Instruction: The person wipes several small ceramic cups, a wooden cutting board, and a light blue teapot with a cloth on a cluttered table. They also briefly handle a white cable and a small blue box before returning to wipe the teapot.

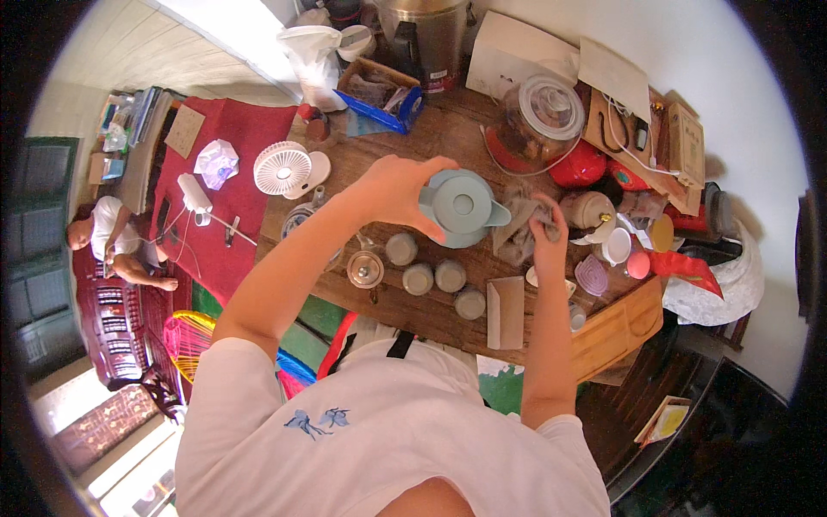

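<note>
A pale blue-green jug [463, 203] with a round lid and a short spout stands over the wooden table, its spout to the right. My left hand [398, 196] curves round its left side, thumb and fingers gripping it. Beside the spout, my right hand [549, 231] pinches a crumpled, see-through plastic bag [515, 226]. Whether the bag touches the jug I cannot tell. Nearer to me stand several small grey cups [418, 279] and a little metal-lidded pot [365, 269]. A long cardboard box [505, 314] lies near the table's front edge.
At the back right sits a glass jar [550, 108] with a clear lid. A blue open box [379, 95] and a large metal pot [426, 39] stand at the back. A white fan [284, 168] is on the left. A person [116, 233] sits far left.
</note>
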